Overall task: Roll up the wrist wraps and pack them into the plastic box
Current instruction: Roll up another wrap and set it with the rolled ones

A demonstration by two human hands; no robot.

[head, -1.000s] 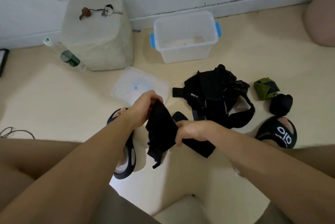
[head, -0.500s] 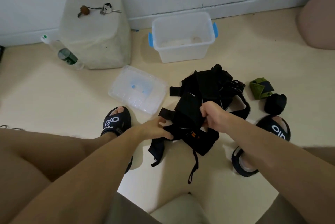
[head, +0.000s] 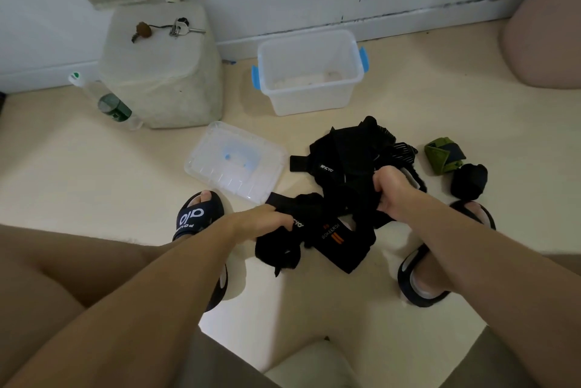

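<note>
A black wrist wrap with an orange mark hangs low over the floor between my hands. My left hand grips its left end. My right hand grips its right end with curled fingers, just in front of a pile of loose black wraps. A rolled green wrap and a rolled black wrap lie on the floor to the right. The open clear plastic box with blue clips stands by the wall, and its lid lies flat on the floor in front left of it.
A white stool with keys on top stands at the left, a plastic bottle leaning against it. My feet in black slippers flank the wraps. A pinkish seat fills the right edge.
My hands have moved forward and down to the floor with the wrap and spread apart, stretching it out; the right hand has reached the edge of the pile.
</note>
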